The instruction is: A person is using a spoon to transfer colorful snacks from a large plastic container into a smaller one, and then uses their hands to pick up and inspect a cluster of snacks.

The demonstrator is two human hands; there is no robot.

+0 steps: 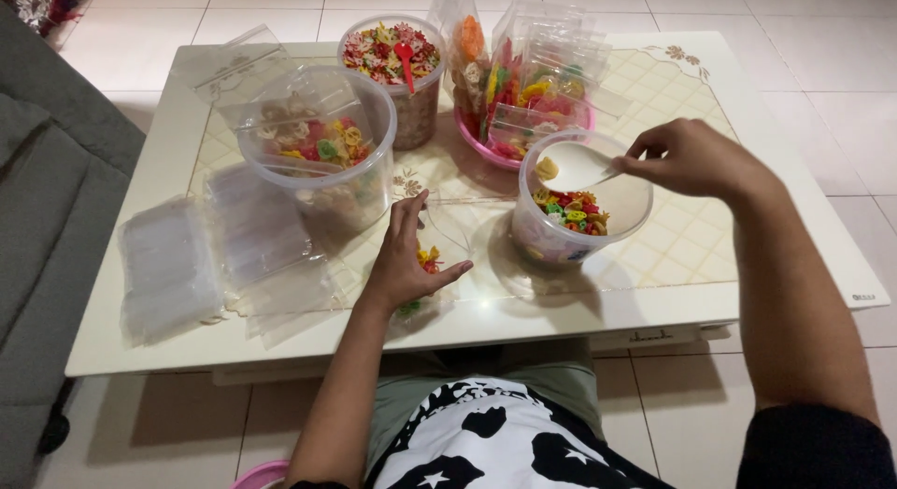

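Note:
My left hand (pixel 404 255) rests on a small clear plastic bag (pixel 439 241) lying on the white table (pixel 654 283), holding its mouth apart; a few colourful crackers show inside it. My right hand (pixel 687 157) grips the handle of a white plastic spoon (pixel 572 167) held over a clear round tub (pixel 570 241). One yellow cracker lies in the spoon's bowl. The tub holds a shallow layer of mixed red, green, orange and yellow crackers.
A larger clear tub (pixel 322 148) of crackers stands at the left. Behind it is a jar (pixel 392 64) with a red spoon. A pink bowl (pixel 486 143) holds filled bags. Stacks of empty clear bags (pixel 187 265) lie at the left. A grey sofa (pixel 37 199) borders the table.

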